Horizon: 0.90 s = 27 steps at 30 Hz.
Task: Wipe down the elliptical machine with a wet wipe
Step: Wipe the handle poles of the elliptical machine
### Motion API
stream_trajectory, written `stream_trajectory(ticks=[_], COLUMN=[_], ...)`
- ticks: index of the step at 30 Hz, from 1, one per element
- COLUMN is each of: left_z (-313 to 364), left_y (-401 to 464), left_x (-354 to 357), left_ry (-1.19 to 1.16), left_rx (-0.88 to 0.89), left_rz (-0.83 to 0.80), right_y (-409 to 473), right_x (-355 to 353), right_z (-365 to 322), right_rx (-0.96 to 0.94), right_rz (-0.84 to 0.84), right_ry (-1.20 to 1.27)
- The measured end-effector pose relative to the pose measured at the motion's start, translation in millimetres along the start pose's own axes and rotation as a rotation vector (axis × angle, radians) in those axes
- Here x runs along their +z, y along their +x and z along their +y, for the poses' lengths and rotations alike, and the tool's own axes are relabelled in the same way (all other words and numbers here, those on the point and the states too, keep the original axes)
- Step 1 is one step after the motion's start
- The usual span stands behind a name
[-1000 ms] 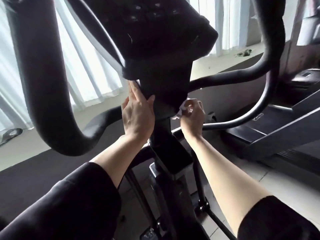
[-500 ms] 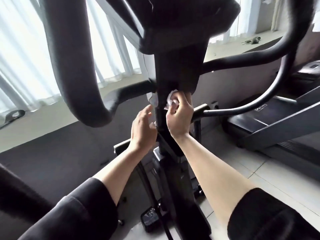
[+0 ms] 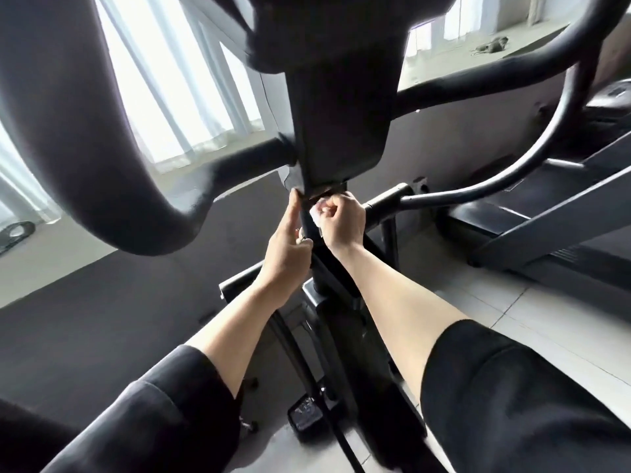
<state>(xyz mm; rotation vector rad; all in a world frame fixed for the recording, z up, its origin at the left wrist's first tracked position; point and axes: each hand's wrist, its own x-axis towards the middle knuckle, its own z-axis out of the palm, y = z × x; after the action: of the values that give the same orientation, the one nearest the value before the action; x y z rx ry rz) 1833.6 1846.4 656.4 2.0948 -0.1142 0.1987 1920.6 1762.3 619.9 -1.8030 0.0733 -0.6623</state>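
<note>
Two hands at the post of the elliptical

Both hands meet at the black centre post [image 3: 327, 257] of the elliptical machine [image 3: 341, 114], just below the wide housing under the console. The right hand [image 3: 341, 221] has its fingers curled round a crumpled white wet wipe [image 3: 316, 215] and presses it against the right side of the post, close under the lower edge of the housing. The left hand [image 3: 288, 244] lies along the left side of the post with its fingers stretched upward and held together, the fingertips [image 3: 293, 199] touching the edge where housing and post meet; it holds nothing. Both forearms are bare, with dark sleeves [image 3: 177, 414] pushed up near the elbows.

One thick black handlebar [image 3: 85, 148] curves across the left of the view, very near the camera. Another, thinner handlebar [image 3: 563, 114] loops on the right. Beyond it stands a treadmill [image 3: 546, 216] on a pale tiled floor [image 3: 512, 312]. White curtains [image 3: 170, 80] hang over a bright window behind the machine.
</note>
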Motion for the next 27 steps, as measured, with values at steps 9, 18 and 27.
stream_trajectory(ticks=[9,18,27], left_z=[-26.6,-52.0,-25.4], left_y=[13.6,1.6,-12.8], left_x=[4.4,7.7,10.0], left_ry=[0.08,0.289,-0.028], left_rx=[0.012,-0.223,-0.146], left_rz=[-0.021,0.094,0.339], right_y=[4.3,2.5,-35.1], right_x=[3.1,4.3,-7.0], right_z=[29.0,29.5,-0.4], right_rx=[0.122,0.124,0.168], right_rz=[-0.077,0.026,0.067], right_ry=[-0.076,0.034,0.436])
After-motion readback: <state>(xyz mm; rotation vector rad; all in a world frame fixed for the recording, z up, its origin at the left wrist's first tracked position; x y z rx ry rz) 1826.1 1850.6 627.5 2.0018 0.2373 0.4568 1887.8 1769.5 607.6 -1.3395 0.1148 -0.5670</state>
